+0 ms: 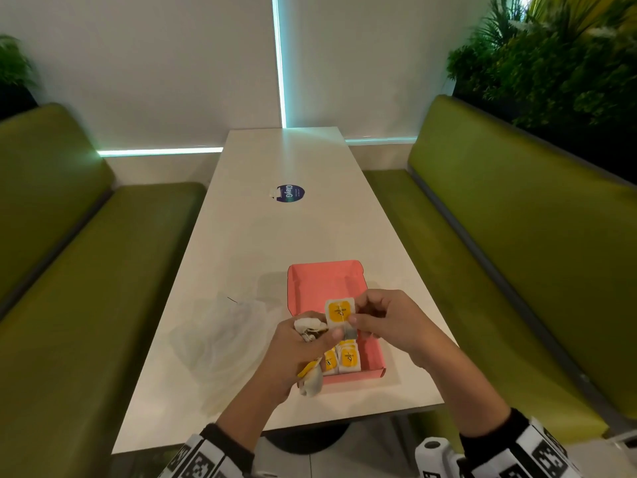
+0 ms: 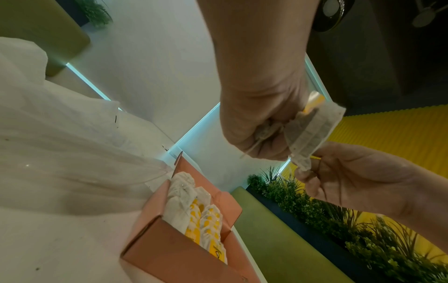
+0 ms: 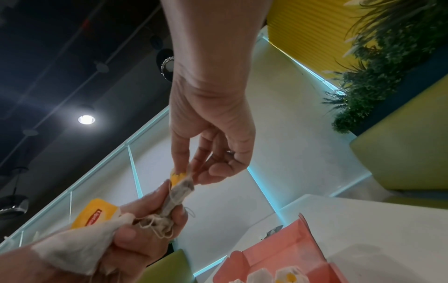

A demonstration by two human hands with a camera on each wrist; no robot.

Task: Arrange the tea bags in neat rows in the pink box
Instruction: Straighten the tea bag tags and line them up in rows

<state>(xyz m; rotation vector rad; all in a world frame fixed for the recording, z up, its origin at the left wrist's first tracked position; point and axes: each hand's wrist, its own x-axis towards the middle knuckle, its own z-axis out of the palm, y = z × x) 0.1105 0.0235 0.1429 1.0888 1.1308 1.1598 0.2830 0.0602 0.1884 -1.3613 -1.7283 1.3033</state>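
An open pink box (image 1: 324,284) lies on the white table, its near end lined with white tea bags (image 1: 346,360) bearing yellow tags. Above the box, my left hand (image 1: 331,334) grips a bunch of loose tea bags (image 1: 310,327); one more hangs below the fist. My right hand (image 1: 355,317) pinches a single tea bag (image 1: 339,312), yellow tag facing up, which still touches the left thumb. In the left wrist view that bag (image 2: 312,130) spans both hands over the pink box (image 2: 169,249). In the right wrist view my right hand (image 3: 191,170) pinches its top end (image 3: 180,188).
A crumpled clear plastic bag (image 1: 220,332) lies on the table left of the box. A round blue sticker (image 1: 290,193) marks the table's middle. Green benches (image 1: 517,270) flank both sides, with plants (image 1: 551,56) behind the right one. The table's near edge (image 1: 344,417) runs just below the box.
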